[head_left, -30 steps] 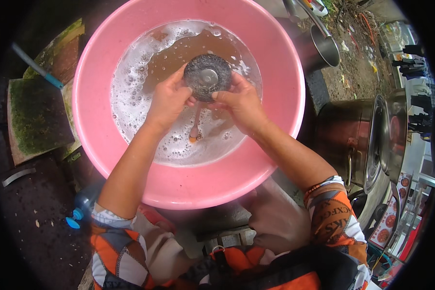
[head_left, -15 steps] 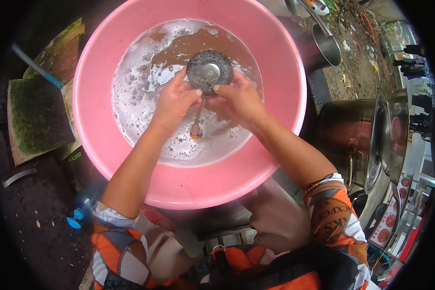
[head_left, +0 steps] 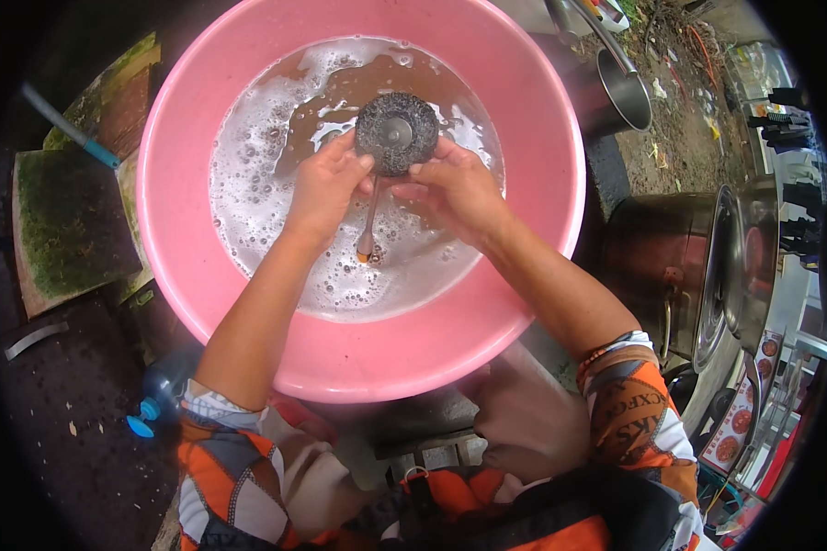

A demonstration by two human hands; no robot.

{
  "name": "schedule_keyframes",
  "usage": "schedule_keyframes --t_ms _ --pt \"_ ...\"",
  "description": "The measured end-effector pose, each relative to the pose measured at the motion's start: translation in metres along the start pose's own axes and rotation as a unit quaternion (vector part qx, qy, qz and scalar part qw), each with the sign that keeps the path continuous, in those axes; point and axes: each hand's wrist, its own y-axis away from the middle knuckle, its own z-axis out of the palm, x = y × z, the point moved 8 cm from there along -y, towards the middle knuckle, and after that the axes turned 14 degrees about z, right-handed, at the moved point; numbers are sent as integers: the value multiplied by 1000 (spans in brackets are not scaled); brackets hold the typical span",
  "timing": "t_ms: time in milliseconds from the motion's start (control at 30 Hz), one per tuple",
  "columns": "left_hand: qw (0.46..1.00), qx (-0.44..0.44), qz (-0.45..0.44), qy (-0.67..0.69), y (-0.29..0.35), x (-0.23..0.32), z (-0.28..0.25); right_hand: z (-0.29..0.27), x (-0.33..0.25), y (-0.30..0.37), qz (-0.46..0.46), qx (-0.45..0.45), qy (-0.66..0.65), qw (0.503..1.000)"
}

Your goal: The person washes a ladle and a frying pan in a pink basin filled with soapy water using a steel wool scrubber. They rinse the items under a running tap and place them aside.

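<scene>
Over the soapy water of a large pink tub [head_left: 540, 184], I hold a round dark disc [head_left: 421, 119] with a speckled rough ring and a smooth grey centre. My left hand [head_left: 326, 188] pinches its lower left edge between thumb and fingers. On the lower right edge, my right hand [head_left: 459, 184] grips it the same way. Below the disc, between my hands, a thin-handled utensil [head_left: 368, 237] with an orange-brown end lies in the foamy water; its far end is hidden.
Right of the tub stand a steel pot [head_left: 623, 92] and a large lidded metal pot [head_left: 657, 266]. A bottle with a blue pump top [head_left: 147, 418] is at lower left. Mossy slabs [head_left: 64, 220] and a hose with a teal end [head_left: 101, 154] lie on the left.
The disc has tilted and shifted slightly to the left, and its bright centre now looks duller grey. Foam and the utensil have drifted a little. Both hands keep their hold.
</scene>
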Motion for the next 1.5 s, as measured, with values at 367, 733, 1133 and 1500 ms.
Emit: schedule_keyframes --t_ms 367,733,1133,1500 --pt "986 39 -38 -158 -2 -10 -10 11 0 -7 0 49 208 977" --pt "964 -30 142 -222 -6 12 -5 8 4 -19 -138 107 309 935" --pt "991 56 -3 125 -3 2 -16 -9 -22 -22 -150 199 225 942" --pt "973 112 -64 190 -15 1 -6 1 -29 -49 -91 153 171 969"
